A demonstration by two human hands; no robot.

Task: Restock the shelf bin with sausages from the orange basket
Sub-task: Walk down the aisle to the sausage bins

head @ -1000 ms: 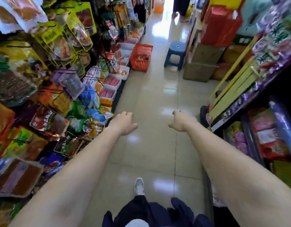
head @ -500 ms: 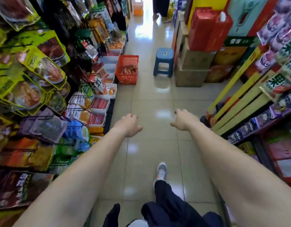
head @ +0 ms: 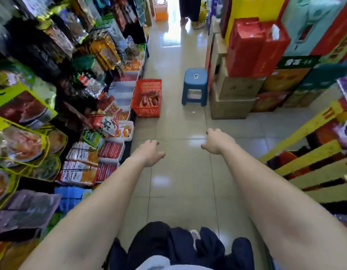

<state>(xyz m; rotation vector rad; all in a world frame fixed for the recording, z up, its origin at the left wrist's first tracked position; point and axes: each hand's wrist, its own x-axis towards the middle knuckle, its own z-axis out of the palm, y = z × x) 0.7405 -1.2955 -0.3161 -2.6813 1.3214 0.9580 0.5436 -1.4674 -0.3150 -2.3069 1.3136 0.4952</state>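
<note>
An orange basket point(head: 148, 111) stands on the tiled floor ahead, against the left shelf, with red-brown sausages point(head: 150, 99) lying inside it. White shelf bins point(head: 123, 88) run along the bottom of the left shelf beside the basket; several nearer bins hold red sausage packs point(head: 111, 150). My left hand point(head: 150, 152) and my right hand point(head: 217, 141) are stretched out over the floor, well short of the basket. Both hang with loosely curled fingers and hold nothing.
A blue plastic stool point(head: 195, 85) stands in the aisle to the right of the basket. Stacked cardboard boxes point(head: 233, 100) and red cartons line the right side. Hanging snack bags crowd the left shelf. A person stands at the aisle's far end point(head: 189, 10).
I have walked forward down the aisle: the basket, stool and bins have come nearer. Both hands stay stretched out and hold nothing.
</note>
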